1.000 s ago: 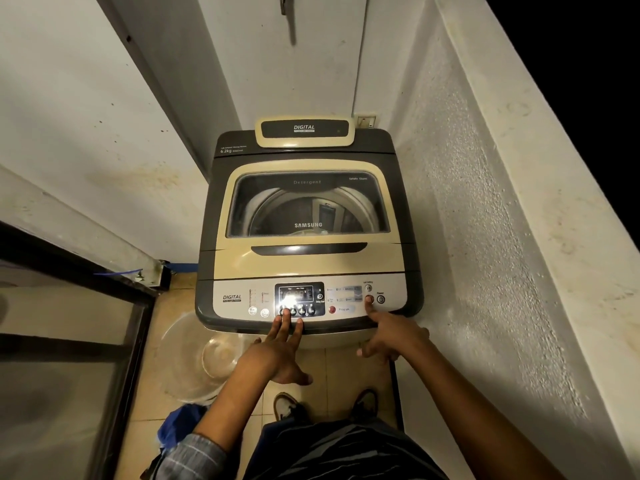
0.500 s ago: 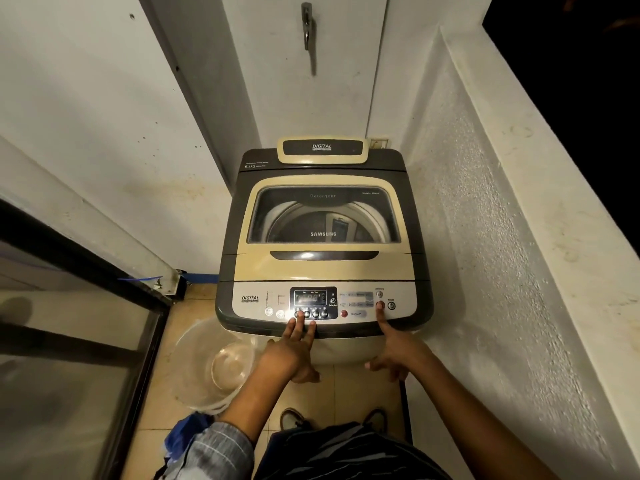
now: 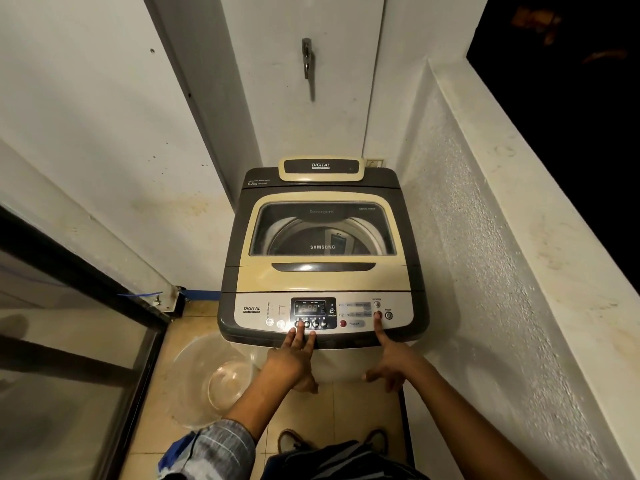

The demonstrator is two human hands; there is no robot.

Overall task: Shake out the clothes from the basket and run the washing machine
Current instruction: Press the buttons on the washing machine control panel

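A grey and cream top-loading washing machine (image 3: 323, 278) stands against the back wall with its lid down. Through the lid window I see the drum. On the front control panel (image 3: 256, 311) the small display is lit. My left hand (image 3: 292, 360) lies with straight fingers on the row of dark buttons under the display. My right hand (image 3: 391, 358) has its index finger stretched onto a round button at the panel's right, beside the power button; its other fingers are curled under. No clothes are visible.
A clear plastic basin (image 3: 211, 379) sits on the tiled floor left of the machine. A glass sliding door (image 3: 69, 358) runs along the left, a rough white parapet wall (image 3: 519, 271) along the right. A tap (image 3: 307, 57) hangs on the back wall. My shoes (image 3: 291, 441) stand on the tiles.
The view has pulled back and tilted up a little, so the machine sits lower in the frame. Both hands stay on the control panel at the same buttons.
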